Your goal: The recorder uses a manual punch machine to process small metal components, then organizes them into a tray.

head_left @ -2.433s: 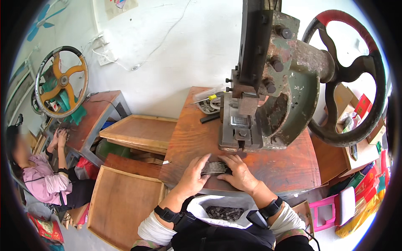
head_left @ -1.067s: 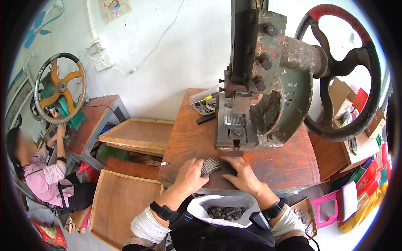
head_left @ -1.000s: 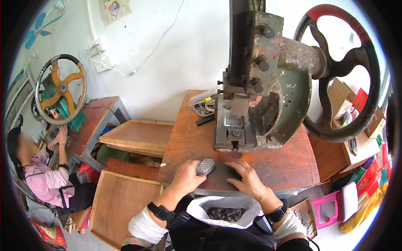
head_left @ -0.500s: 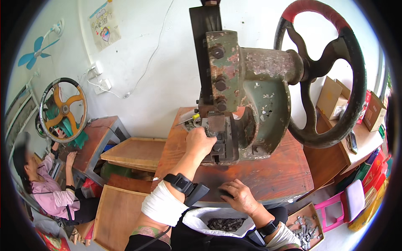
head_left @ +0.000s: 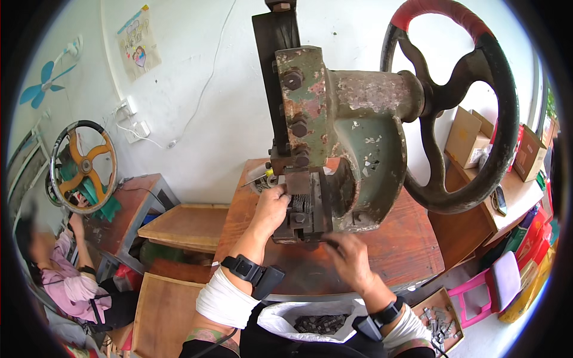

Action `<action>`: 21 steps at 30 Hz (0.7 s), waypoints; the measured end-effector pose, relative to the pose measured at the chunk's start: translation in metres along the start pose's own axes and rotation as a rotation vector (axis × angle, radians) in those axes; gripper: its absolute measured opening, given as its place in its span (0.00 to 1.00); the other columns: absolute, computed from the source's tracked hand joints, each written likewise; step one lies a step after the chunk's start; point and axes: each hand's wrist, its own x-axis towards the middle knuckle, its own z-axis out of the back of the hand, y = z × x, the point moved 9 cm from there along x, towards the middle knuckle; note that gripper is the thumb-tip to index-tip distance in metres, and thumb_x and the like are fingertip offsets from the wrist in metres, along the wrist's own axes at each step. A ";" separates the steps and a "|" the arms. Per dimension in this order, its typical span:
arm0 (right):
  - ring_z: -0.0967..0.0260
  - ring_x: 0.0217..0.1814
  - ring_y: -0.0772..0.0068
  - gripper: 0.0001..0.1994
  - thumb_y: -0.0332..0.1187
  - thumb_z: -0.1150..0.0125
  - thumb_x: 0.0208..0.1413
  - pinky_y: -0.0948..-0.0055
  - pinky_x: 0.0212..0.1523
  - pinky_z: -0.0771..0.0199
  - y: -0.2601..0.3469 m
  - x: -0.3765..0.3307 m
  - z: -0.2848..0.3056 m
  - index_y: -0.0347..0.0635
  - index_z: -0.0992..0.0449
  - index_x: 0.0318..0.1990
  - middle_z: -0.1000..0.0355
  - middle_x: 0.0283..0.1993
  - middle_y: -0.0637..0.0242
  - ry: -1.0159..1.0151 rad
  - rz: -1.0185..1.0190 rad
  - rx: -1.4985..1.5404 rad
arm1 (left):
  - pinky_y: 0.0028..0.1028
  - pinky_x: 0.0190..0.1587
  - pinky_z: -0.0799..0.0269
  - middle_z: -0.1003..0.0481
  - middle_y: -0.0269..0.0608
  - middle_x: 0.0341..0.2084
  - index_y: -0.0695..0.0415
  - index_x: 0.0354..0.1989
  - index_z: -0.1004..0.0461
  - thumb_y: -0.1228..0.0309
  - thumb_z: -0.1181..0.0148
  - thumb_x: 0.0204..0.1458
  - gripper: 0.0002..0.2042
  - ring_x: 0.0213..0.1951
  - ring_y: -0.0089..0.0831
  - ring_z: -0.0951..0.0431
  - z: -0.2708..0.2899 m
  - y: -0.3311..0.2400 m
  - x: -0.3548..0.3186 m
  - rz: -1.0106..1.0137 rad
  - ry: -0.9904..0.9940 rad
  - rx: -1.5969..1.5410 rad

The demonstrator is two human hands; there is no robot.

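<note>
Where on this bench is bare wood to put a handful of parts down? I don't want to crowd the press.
The bench is bare right of the press, under the flywheel. A narrow strip is free at the left edge, beside the left hand. The front is crowded: the right hand lies there, the left hand is at the die.

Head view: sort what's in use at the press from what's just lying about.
In use:
- press, at its die block
- left hand, touching the die block
- right hand, on the table below the die
- bag of small metal parts

Lying about:
- cardboard boxes
- pink stool
- wooden trays
- tray of metal parts
</note>
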 end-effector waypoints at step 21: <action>0.30 0.45 0.50 0.31 0.36 0.23 0.28 0.62 0.46 0.29 -0.039 0.084 -0.036 0.32 0.27 0.44 0.28 0.41 0.52 0.031 -0.170 -0.146 | 0.73 0.52 0.58 0.31 0.47 0.50 0.49 0.54 0.33 0.71 0.46 0.49 0.21 0.60 0.50 0.43 -0.012 -0.009 -0.013 -0.175 -0.073 0.486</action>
